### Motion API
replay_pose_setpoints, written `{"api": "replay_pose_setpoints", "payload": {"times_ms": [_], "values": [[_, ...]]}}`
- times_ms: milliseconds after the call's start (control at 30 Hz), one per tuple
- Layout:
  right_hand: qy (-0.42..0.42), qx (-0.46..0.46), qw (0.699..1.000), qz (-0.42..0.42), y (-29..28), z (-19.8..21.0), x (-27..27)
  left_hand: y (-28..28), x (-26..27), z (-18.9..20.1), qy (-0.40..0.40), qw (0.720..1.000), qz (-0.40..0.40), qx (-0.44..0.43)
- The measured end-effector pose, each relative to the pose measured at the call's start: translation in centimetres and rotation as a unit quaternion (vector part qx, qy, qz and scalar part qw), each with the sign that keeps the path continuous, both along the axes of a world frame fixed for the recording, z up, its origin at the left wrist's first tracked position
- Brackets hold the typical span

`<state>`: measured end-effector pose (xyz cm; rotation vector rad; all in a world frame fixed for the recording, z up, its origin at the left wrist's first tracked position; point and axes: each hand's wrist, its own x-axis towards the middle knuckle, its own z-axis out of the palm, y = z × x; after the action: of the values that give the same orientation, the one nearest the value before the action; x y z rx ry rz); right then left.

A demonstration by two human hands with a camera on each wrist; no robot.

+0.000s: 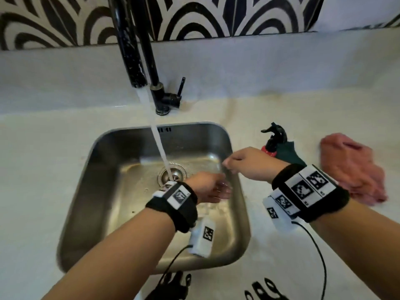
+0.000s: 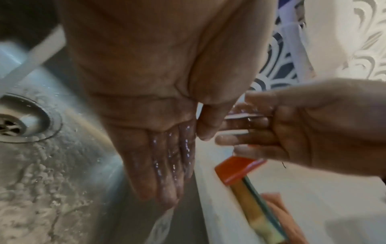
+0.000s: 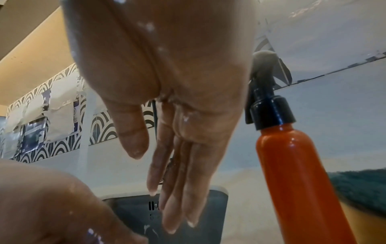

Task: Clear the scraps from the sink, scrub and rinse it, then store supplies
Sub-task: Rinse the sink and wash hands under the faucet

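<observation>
Water streams from the black tap (image 1: 138,50) down to the drain (image 1: 172,174) of the steel sink (image 1: 108,191). Inside the sink's right side my left hand (image 1: 213,187) is wet, with fingers straight and empty (image 2: 163,166). My right hand (image 1: 242,164) hovers over the sink's right rim, fingers straight, wet and holding nothing (image 3: 177,173). An orange spray bottle (image 3: 300,173) with a black trigger head (image 1: 275,137) stands on the counter just right of the sink. A green-and-yellow sponge (image 1: 289,153) lies beside it (image 2: 256,213).
A pink cloth (image 1: 355,167) lies crumpled on the white counter (image 1: 43,159) at the right. The tap's lever (image 1: 180,87) sticks up behind the sink. Black-and-white patterned tiles (image 1: 205,16) line the wall. Wrist cables (image 1: 320,252) hang at the front.
</observation>
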<state>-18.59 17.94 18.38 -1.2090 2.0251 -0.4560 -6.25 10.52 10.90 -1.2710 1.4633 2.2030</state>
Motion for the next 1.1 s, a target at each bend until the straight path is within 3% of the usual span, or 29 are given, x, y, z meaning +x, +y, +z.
{"api": "replay_pose_setpoints", "payload": {"times_ms": [100,167,300,433,567,833,1000,1100], "values": [[-0.010,-0.013,1.000,-0.009,0.2,-0.3,-0.4,1.1,-0.9,-0.2,-0.018,0.997,-0.052,-0.048],[-0.013,-0.017,1.000,-0.002,0.4,-0.5,-0.7,0.4,-0.3,-0.7,-0.032,0.996,-0.033,-0.077],[-0.033,-0.024,0.999,-0.001,0.5,-0.6,-0.6,-2.4,2.6,-1.4,-0.019,0.991,0.117,-0.061],[-0.049,-0.059,0.997,-0.016,0.0,-1.2,0.0,-4.9,5.9,-1.8,0.035,0.962,0.272,-0.014],[-0.051,-0.106,0.991,-0.064,-0.5,-2.0,0.4,-6.0,7.2,-1.9,0.072,0.935,0.346,0.014],[-0.036,-0.196,0.966,-0.166,0.0,-2.7,0.1,-5.3,3.9,-2.6,0.047,0.949,0.308,0.054],[-0.023,-0.196,0.965,-0.175,0.2,-3.2,-0.7,-2.1,-2.1,0.6,0.043,0.992,0.114,0.022],[-0.015,-0.210,0.961,-0.181,0.2,-3.2,-1.0,-0.9,-3.7,1.3,0.021,0.997,0.066,-0.017]]}}
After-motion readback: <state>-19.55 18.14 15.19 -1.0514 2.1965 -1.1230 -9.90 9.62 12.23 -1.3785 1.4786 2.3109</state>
